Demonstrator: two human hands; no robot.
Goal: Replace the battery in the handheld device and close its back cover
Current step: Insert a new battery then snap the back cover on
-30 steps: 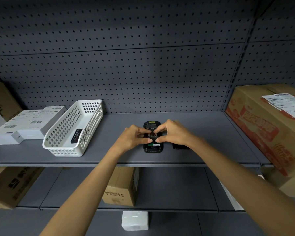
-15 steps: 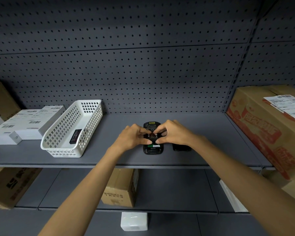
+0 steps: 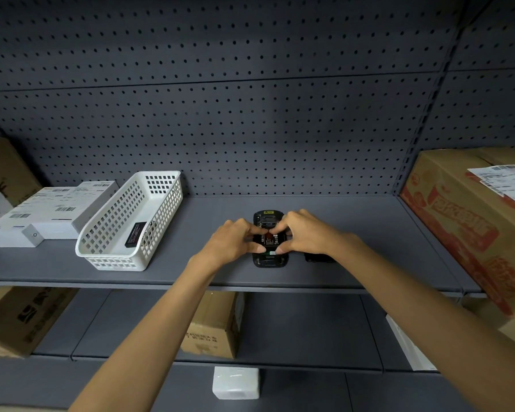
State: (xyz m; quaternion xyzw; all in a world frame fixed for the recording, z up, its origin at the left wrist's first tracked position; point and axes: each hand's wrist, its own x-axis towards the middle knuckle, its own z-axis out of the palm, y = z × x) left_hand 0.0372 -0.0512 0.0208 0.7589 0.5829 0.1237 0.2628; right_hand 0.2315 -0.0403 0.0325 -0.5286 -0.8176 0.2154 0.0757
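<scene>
A black handheld device [image 3: 268, 260] lies face down on the grey shelf [image 3: 354, 233], its back open. A black battery [image 3: 269, 240] with a red-and-white label sits in its compartment. My left hand [image 3: 235, 242] and my right hand [image 3: 302, 233] meet over it, thumbs and fingertips pinching the battery's edges from both sides. A black part, likely the back cover [image 3: 317, 258], lies on the shelf just right of the device, partly hidden by my right wrist. Another black battery [image 3: 135, 234] lies in the white basket [image 3: 113, 257].
White labelled boxes [image 3: 51, 215] sit left of the basket. A large red-printed cardboard box [image 3: 473, 221] fills the shelf's right end. The pegboard wall [image 3: 250, 129] is behind. Cardboard boxes [image 3: 214, 325] and a small white box [image 3: 235, 382] occupy the lower shelves.
Both hands stay pinched on the battery over the device; only a slight shift of the view, no clear movement of the objects.
</scene>
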